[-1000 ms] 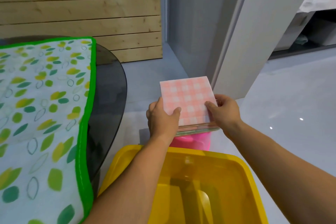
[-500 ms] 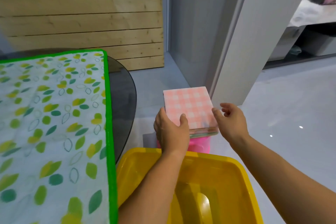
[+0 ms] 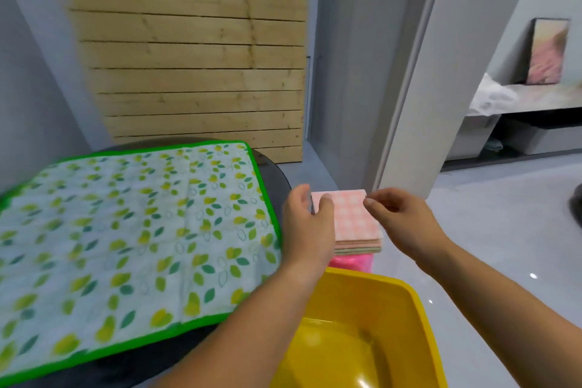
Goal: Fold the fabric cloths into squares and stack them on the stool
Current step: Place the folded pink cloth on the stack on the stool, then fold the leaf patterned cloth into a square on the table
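On the pink stool (image 3: 352,263) sits a stack of cloths (image 3: 356,224); left hand (image 3: 308,224) grips its left edge — thumb on top; right hand (image 3: 400,220) is curled at the far corner — cannot tell whether it pinches.

Both bare hands reach forward, side by side, with the arms stretched out.

The left hand (image 3: 307,224) is seen from the back, wrist straight. Its thumb lies over the top of the stack of folded cloths (image 3: 356,224) and its fingers curve round the stack's left edge. The right hand (image 3: 400,220) is just to the right, its fingers loosely curled. Its thumb and forefinger tips are close together at the far right corner. Blur hides whether they pinch. Both forearms rise from the near edge.
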The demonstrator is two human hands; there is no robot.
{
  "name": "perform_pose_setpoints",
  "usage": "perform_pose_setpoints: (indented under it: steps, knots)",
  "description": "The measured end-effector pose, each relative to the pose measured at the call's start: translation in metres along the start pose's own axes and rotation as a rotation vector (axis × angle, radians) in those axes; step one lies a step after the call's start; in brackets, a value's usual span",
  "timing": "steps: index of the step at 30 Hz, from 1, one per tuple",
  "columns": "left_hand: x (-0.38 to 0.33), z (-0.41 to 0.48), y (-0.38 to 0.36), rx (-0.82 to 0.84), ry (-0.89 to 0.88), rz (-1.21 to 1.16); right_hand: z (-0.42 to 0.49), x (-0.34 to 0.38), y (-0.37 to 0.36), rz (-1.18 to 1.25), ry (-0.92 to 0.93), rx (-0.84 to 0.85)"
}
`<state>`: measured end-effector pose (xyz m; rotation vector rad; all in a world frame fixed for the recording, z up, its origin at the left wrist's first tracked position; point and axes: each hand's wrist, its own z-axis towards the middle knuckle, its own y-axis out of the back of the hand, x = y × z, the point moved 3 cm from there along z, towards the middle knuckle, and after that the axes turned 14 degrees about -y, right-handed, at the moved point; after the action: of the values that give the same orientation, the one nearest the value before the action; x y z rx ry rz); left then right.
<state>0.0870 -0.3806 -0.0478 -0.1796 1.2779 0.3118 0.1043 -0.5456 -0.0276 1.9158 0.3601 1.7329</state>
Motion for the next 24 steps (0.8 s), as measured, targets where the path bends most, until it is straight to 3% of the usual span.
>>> perform_pose_setpoints:
  steps: [6,14,19,24]
  knots:
    - [-0.038,-0.002,0.150,0.135,-0.129,0.253,-0.068,0.084,-0.055,-0.164,0.214,0.235]
    - [-0.023,-0.036,0.326,0.568,-0.205,0.923,-0.142,0.146,-0.174,-0.440,0.494,0.505]
    - [0.003,-0.056,0.374,0.778,-0.282,1.006,-0.161,0.138,-0.222,-0.490,0.609,0.625]
    - [0.014,-0.062,0.385,0.770,-0.314,0.963,-0.164,0.125,-0.240,-0.495,0.706,0.668]
